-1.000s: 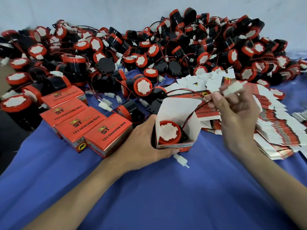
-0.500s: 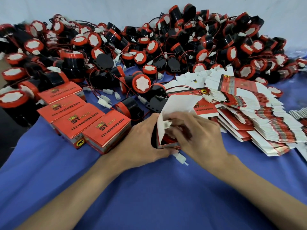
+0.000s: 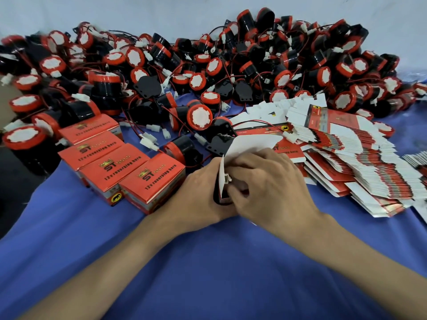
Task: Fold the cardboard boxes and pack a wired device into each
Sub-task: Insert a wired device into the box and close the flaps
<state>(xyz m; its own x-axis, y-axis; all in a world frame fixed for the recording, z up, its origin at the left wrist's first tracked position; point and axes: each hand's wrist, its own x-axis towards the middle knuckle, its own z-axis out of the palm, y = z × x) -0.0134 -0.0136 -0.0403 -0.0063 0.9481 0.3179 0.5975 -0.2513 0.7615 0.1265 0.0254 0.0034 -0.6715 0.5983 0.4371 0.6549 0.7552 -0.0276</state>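
A small red-and-white cardboard box (image 3: 248, 146) stands open on the blue cloth, its white lid flap raised. My left hand (image 3: 196, 192) grips the box from the left side. My right hand (image 3: 270, 181) covers the opening, its fingers curled down into the box, where a white plug (image 3: 227, 177) shows at the flap's edge. The device inside is almost wholly hidden by my hands. Behind lies a big heap of black-and-red wired horns (image 3: 208, 65). A fanned stack of flat unfolded boxes (image 3: 360, 158) lies to the right.
Several closed red boxes (image 3: 120, 165) printed "12v reversing horn" sit in a row at the left. Loose horns and white connectors (image 3: 150, 142) lie just behind the open box. Blue cloth (image 3: 208, 273) covers the table in front of my arms.
My right hand came down from holding the white plug up at the right and now pushes wire and plug into the box. The left hand has kept its grip on the box.
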